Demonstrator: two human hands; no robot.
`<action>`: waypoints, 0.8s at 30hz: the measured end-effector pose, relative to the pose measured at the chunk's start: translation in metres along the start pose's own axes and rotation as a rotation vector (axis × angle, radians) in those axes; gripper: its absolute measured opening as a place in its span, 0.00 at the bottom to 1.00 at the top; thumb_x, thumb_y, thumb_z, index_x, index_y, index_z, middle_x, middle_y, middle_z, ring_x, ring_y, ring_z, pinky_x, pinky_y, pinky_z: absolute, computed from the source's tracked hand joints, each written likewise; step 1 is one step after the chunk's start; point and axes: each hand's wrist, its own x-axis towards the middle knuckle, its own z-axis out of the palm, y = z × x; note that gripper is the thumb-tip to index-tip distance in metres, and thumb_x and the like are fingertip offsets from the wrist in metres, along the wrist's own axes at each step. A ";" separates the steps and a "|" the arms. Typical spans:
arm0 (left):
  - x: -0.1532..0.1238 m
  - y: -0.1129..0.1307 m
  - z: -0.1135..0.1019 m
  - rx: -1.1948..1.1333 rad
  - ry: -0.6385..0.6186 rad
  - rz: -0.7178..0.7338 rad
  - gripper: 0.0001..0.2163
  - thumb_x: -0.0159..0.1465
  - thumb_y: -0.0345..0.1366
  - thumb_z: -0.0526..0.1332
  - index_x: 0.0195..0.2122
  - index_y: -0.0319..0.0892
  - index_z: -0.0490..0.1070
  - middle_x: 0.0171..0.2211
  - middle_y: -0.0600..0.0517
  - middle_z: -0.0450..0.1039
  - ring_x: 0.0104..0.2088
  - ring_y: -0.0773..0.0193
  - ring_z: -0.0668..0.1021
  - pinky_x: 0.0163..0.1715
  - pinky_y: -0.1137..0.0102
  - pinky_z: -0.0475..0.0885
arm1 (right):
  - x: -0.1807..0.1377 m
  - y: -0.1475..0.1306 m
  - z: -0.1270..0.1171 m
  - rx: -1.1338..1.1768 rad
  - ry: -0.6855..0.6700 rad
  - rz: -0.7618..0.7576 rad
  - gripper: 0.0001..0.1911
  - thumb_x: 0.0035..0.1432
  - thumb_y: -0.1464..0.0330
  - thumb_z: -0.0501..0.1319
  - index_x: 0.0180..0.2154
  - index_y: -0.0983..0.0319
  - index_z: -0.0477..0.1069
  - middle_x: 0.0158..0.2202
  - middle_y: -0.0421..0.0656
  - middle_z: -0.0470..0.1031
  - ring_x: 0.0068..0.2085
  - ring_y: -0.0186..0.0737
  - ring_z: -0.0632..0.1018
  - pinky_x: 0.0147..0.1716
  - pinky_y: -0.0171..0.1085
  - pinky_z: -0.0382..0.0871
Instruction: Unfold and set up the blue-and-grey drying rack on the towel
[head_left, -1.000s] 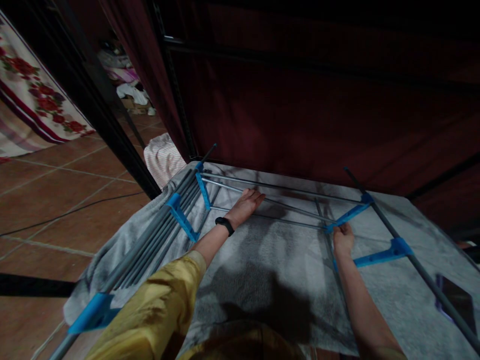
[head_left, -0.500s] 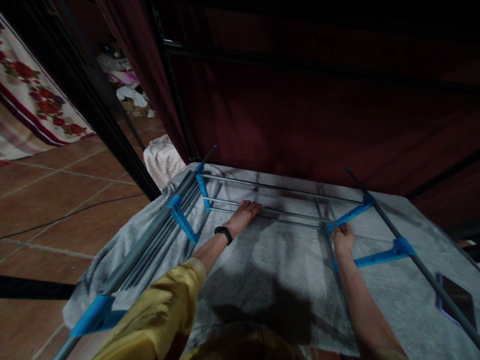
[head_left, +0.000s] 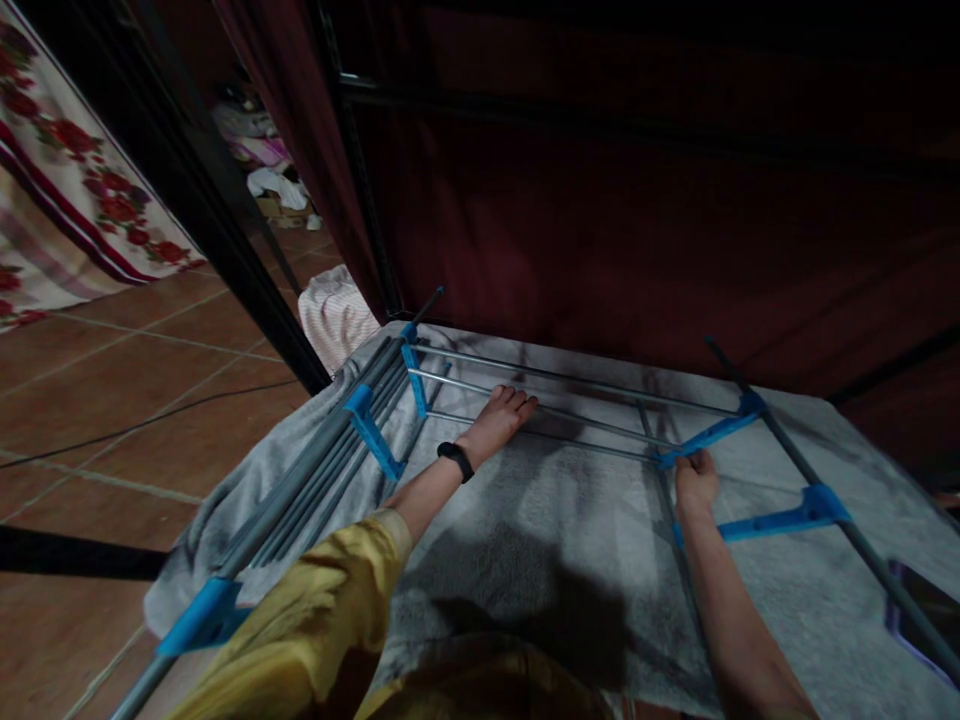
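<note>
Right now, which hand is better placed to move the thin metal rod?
Left. The left hand already lies on the thin rod; the right hand is at the blue connector.

Single head-worn view, looking forward and steeply down from close above both forearms. The left hand (head_left: pixel 501 420) sits mid-frame and the right hand (head_left: pixel 695 480) lower right, with the terracotta tiled floor (head_left: pixel 112 400) left of the left hand. No second view overlaps.

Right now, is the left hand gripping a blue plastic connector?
No, the left hand lies open on thin grey rods, away from the blue connectors.
</note>
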 end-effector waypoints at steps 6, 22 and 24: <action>0.005 0.001 -0.006 0.014 0.011 0.004 0.19 0.73 0.28 0.47 0.62 0.38 0.66 0.49 0.42 0.73 0.50 0.53 0.71 0.54 0.58 0.64 | -0.001 -0.005 0.000 -0.018 0.019 0.012 0.15 0.43 0.60 0.59 0.34 0.59 0.69 0.28 0.38 0.71 0.31 0.38 0.69 0.35 0.40 0.62; 0.015 0.000 -0.006 0.028 0.014 -0.006 0.20 0.73 0.28 0.47 0.63 0.38 0.67 0.50 0.40 0.73 0.50 0.52 0.72 0.54 0.57 0.64 | -0.009 -0.021 -0.002 -0.011 0.019 0.039 0.15 0.43 0.60 0.61 0.33 0.60 0.71 0.27 0.38 0.71 0.32 0.39 0.70 0.38 0.41 0.64; 0.014 -0.001 -0.004 0.021 0.018 -0.009 0.20 0.73 0.28 0.47 0.63 0.38 0.67 0.51 0.41 0.73 0.50 0.53 0.72 0.54 0.57 0.64 | -0.013 -0.030 -0.002 -0.001 0.023 0.047 0.15 0.43 0.60 0.61 0.33 0.60 0.71 0.27 0.38 0.71 0.33 0.40 0.71 0.38 0.41 0.65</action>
